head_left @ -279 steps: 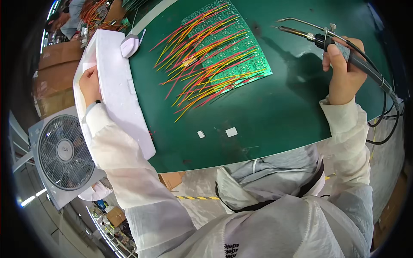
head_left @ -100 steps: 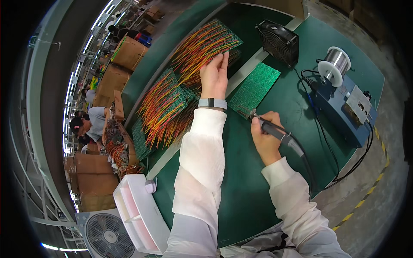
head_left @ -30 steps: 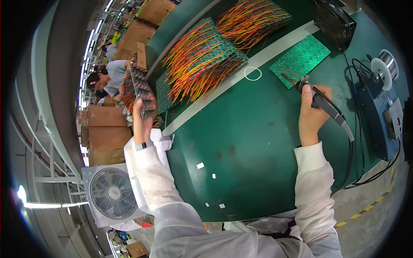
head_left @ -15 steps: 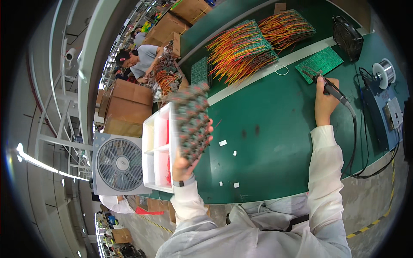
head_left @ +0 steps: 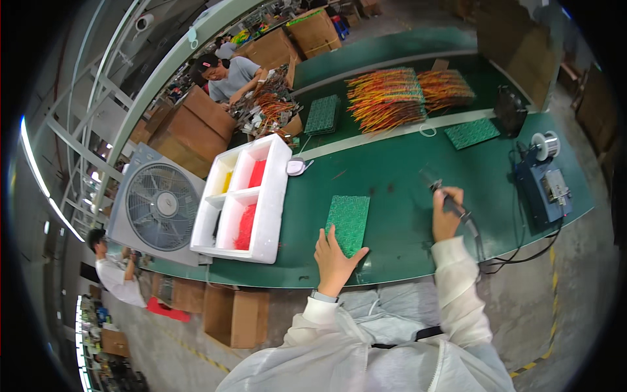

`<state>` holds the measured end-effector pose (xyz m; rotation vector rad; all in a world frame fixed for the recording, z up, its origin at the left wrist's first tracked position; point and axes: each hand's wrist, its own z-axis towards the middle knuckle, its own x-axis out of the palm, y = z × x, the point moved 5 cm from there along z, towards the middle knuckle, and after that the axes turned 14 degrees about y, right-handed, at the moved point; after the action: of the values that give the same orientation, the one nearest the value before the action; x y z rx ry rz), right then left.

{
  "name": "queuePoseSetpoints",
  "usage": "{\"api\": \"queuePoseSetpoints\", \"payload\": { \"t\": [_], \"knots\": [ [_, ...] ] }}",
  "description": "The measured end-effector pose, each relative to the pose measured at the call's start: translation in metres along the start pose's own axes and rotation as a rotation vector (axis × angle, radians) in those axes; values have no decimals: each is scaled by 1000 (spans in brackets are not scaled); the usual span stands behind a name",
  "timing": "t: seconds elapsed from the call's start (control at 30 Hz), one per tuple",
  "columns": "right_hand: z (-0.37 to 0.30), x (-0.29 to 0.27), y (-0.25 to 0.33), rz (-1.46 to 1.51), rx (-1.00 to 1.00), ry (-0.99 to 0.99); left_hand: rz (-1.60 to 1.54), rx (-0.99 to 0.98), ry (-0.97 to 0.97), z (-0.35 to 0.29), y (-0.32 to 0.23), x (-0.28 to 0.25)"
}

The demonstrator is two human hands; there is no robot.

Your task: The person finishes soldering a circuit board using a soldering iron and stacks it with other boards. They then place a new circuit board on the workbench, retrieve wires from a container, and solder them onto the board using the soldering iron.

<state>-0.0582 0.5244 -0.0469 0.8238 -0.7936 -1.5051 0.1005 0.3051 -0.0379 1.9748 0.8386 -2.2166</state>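
A green circuit board panel (head_left: 348, 222) lies flat on the green table in front of me. My left hand (head_left: 335, 258) rests at its near left corner, fingers spread, with fingertips against the board. My right hand (head_left: 448, 212) is closed round the dark handle of a soldering iron (head_left: 455, 208). The iron is held above the table to the right of the board, apart from it; its tip is blurred. Farther back on the right lies a second green circuit board panel (head_left: 471, 134).
A white foam box (head_left: 269, 215) with red and yellow pieces stands at left, beside a fan (head_left: 163, 206). Wired boards (head_left: 385, 98) lie at the back. A solder spool (head_left: 546, 145), a blue soldering station (head_left: 542, 189) and a black fan (head_left: 511, 111) stand right. A co-worker (head_left: 232, 78) sits beyond.
The board panel raised in my left hand now lies on the table, with that hand spread against it. My right hand has brought the iron away from the far right board, toward me.
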Motion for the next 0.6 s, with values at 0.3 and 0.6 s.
{"api": "queuePoseSetpoints", "payload": {
  "t": [0.3,0.6],
  "knots": [
    [-51,20,1,517,286,115,-212,331,194,-21,3,-3],
    [-46,9,-12,856,301,-45,-418,379,5,-37,1,14]
  ]
}}
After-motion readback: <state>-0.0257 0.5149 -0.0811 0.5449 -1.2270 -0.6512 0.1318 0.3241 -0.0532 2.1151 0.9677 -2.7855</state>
